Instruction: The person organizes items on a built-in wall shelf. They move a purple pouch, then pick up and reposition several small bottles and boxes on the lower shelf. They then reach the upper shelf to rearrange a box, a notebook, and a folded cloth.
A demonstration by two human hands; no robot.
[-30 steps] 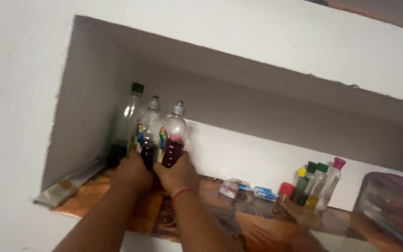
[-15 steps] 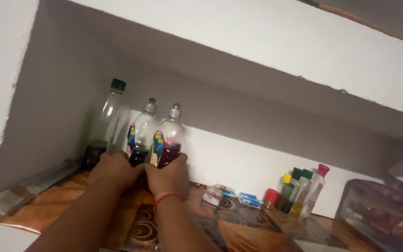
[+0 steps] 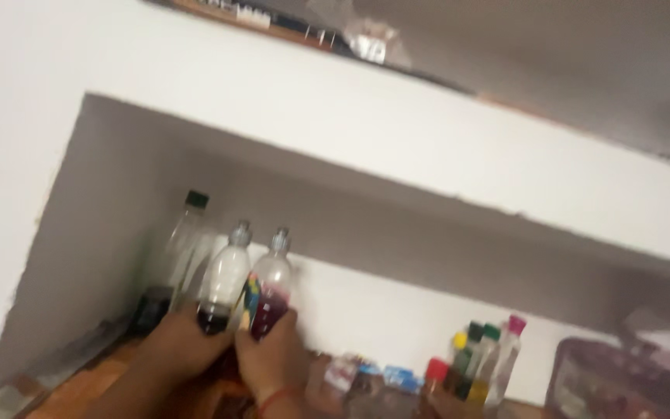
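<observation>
The niche (image 3: 110,233) is a deep recess in a white wall, closed on its left by a side wall and above by a thick white slab (image 3: 397,132). Its shelf (image 3: 79,384) is brown and patterned, and only the front left strip shows bare. The picture is blurred.

Three bottles stand crowded in the left back corner. The tall bottle (image 3: 180,248), clear with a dark green cap, is nearest the side wall, with little room between them. Just right of it stand the left bottle (image 3: 222,283) and the right bottle (image 3: 269,287), both clear with grey caps and dark liquid low down, red in the right one. The two are side by side, touching or nearly so. Above their caps there is open room up to the slab.

The left hand (image 3: 188,345) is wrapped round the base of the left bottle, its fingers closed on it. The right hand (image 3: 273,361), with a red thread at the wrist, is wrapped round the base of the right bottle, fingers (image 3: 284,322) curled against it. The hands touch each other. Whether the bottles rest on the shelf or are lifted I cannot tell.

Further right, well apart, lie small packets (image 3: 374,376), then a cluster of small bottles (image 3: 478,365) with red, yellow, green and pink caps, and a clear pouch (image 3: 622,380) at the right edge.
</observation>
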